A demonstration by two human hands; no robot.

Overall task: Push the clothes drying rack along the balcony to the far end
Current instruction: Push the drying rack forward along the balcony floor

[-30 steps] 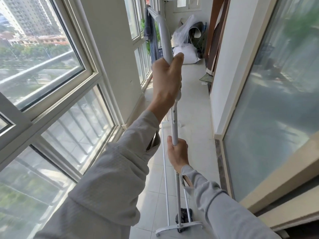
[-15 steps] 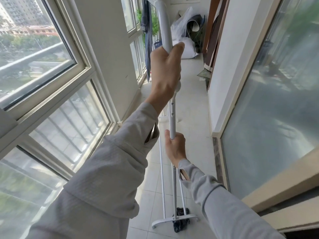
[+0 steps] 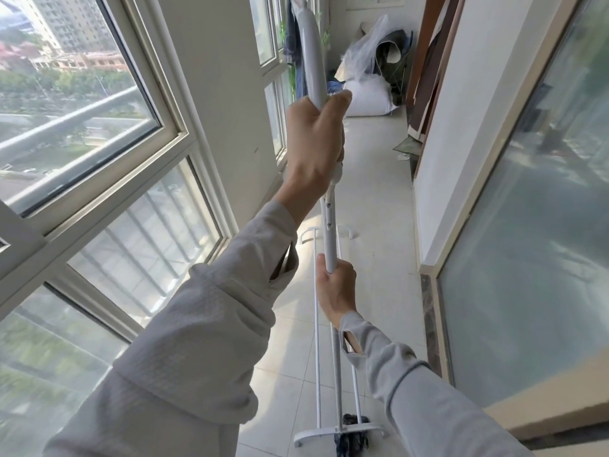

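The white clothes drying rack (image 3: 330, 232) stands lengthwise in front of me on the tiled balcony floor. Its near upright pole rises from a white foot bar (image 3: 339, 432) at the bottom of the view. My left hand (image 3: 314, 143) is wrapped around the top corner where the pole bends into the top rail (image 3: 311, 61). My right hand (image 3: 336, 288) grips the same pole lower down. Dark clothes (image 3: 293, 44) hang from the rail's far part. A dark cloth (image 3: 351, 438) lies at the foot bar.
Windows (image 3: 82, 127) and a white pillar (image 3: 224, 94) line the left side. A frosted glass door (image 3: 534, 242) and white wall (image 3: 451, 110) line the right. At the far end lie white bags (image 3: 370, 95), plastic-wrapped items (image 3: 375, 51) and brown boards (image 3: 425, 70). Pale floor tiles (image 3: 379, 192) run between.
The view has swung slightly, and the far end's bags sit a little closer. Both hands keep the same grips on the pole.
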